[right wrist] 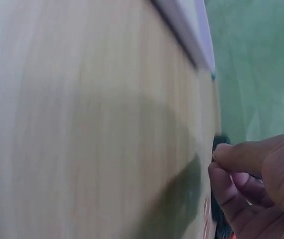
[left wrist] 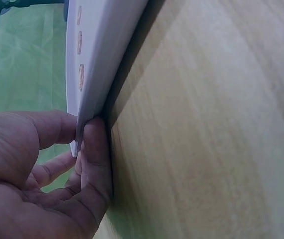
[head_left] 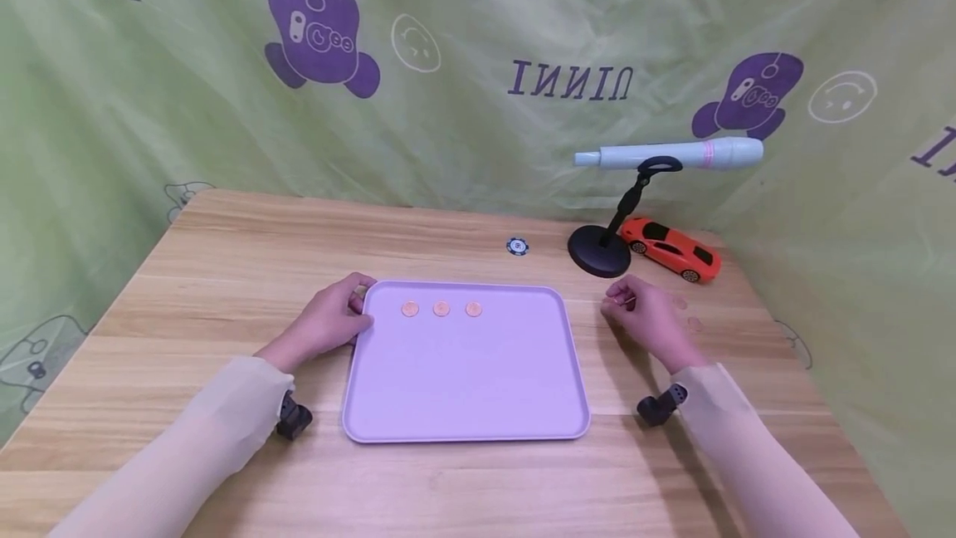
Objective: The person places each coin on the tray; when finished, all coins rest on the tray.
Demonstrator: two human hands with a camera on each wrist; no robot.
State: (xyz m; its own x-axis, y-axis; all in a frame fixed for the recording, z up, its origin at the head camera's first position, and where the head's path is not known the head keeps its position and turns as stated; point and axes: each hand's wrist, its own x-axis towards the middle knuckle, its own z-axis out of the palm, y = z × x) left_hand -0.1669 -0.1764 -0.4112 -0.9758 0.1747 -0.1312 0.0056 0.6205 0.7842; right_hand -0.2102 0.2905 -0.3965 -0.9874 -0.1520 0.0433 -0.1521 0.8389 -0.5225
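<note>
A lilac tray lies on the table with three copper coins in a row near its far edge. My left hand grips the tray's far left corner. In the left wrist view, the thumb lies over the rim and a finger sits beneath it. My right hand is raised beside the tray's right edge, thumb and fingertips pinched together. Only a thin edge of a copper coin shows between them, mostly hidden by the fingers. Two more coins lie on the table behind that hand.
A black stand holds a pale blue microphone at the back right. An orange toy car sits against it. A blue-and-white poker chip lies beyond the tray. A green printed cloth hangs behind the wooden table.
</note>
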